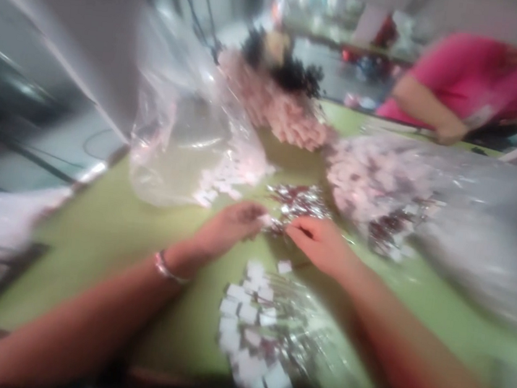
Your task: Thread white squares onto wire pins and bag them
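My left hand (pixel 239 220), with a bracelet on its wrist, pinches a small white piece (pixel 265 220) near the middle of the green table (pixel 141 243). Close to its right, my right hand (pixel 312 234) has its fingers pressed together at a small shiny item between the hands; blur hides its exact shape. Just beyond the fingers lies a pile of silvery and dark red pieces (pixel 302 200). Nearer to me, several white square tags (pixel 247 313) are spread out, joined to thin shiny strands.
A clear plastic bag (pixel 165 146) with small white pieces stands at the left. Pink bundles (pixel 295 117) lie at the back, pale pink ones (pixel 372 176) at the right beside large plastic wrapping (pixel 492 227). A person in pink (pixel 467 81) is across the table.
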Available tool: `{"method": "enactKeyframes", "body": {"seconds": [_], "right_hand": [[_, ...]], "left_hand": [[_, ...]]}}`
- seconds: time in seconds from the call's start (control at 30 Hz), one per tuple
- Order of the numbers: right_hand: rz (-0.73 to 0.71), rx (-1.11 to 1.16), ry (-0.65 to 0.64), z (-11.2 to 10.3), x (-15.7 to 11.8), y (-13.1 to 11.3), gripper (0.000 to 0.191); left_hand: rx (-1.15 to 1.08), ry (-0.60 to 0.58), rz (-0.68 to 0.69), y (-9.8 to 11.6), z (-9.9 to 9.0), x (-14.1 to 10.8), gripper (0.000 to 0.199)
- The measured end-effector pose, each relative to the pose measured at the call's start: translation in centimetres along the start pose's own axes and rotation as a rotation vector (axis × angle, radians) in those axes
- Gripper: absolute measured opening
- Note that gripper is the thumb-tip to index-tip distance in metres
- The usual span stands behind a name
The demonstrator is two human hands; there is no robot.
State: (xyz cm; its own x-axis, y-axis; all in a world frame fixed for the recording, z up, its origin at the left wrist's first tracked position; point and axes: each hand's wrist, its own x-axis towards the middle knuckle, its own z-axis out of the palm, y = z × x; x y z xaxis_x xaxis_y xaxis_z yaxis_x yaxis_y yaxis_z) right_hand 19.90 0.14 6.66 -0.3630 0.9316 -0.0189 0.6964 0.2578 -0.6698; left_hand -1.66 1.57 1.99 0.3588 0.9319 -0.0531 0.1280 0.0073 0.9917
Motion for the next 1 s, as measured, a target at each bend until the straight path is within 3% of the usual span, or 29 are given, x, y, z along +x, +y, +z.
{"method": "enactKeyframes", "body": {"seconds": [0.27,0.53,0.73,1.0], "right_hand": [[-0.071,-0.097,0.01,-0.06,-0.03,0.1,0.018],[-0.14,-0.231,0.16,0.1,-0.32,0.0,0.015],[-0.243,-0.267,0.158,0.33,-0.17,0.52,0.018],[-0.439,-0.654,0.242,0.76,-0.41,0.63,0.025]], "left_hand": [[-0.128,-0.052,-0.033,-0.64,-0.21,0.13,0.026],[-0.191,-0.066,-0.088,-0.38,-0.46,0.19,0.029],[-0.304,-0.093,-0.148,0.03,-0.19,0.2,0.032],[-0.146,-0.115,-0.179,-0.75,-0.76,0.31,0.039]]}}
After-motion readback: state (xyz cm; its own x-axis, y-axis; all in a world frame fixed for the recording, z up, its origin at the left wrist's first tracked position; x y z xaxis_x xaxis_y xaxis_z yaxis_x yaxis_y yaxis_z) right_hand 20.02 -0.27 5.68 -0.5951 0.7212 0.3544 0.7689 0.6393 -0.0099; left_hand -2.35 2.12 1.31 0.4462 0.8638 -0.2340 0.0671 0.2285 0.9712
